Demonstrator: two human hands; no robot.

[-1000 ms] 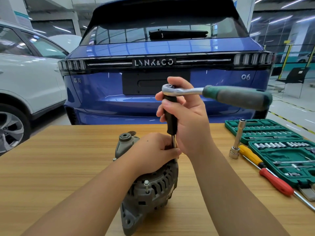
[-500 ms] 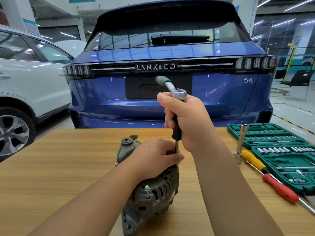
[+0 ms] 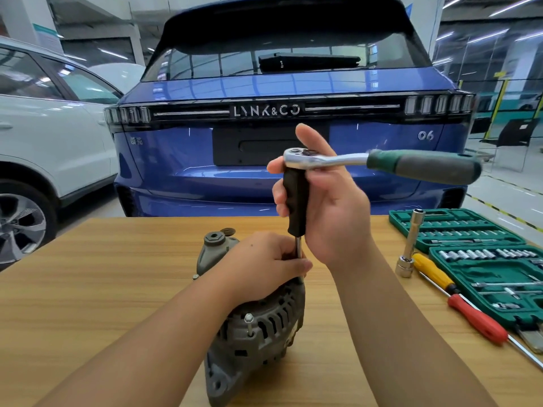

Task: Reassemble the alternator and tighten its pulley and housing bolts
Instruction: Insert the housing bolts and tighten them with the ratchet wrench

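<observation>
Wooden tabletop (image 3: 88, 289) in a vehicle workshop, head view, listed near to far.

Alternator (image 3: 258, 327) lies on the tabletop at 6 o'clock of frame, grey vented housing toward the camera, one housing bolt (image 3: 248, 320) standing proud of its near face. Mounting lug with a hex fitting (image 3: 214, 239) at the far end, about 11 o'clock from the body.

Left hand (image 3: 264, 265) rests on top of the alternator; its grip is closed around the thin steel shaft (image 3: 298, 248) where the shaft meets the housing.

Right hand (image 3: 326, 207), directly above at 12 o'clock, wraps loosely round the black extension handle (image 3: 296, 201); grip closed on it, thumb raised. Ratchet wrench (image 3: 382, 163) sits on top of that handle, its green-grey handle pointing to 3 o'clock.

At 3 o'clock on the tabletop: long socket (image 3: 410, 245) standing tilted, yellow screwdriver (image 3: 435, 273) and red screwdriver (image 3: 476, 320) lying beside each other, green socket set case (image 3: 482, 259) open behind them.

Beyond the far tabletop edge at 12 o'clock: blue car (image 3: 264, 92), tail toward camera. White car (image 3: 44, 136) at 9 o'clock.
</observation>
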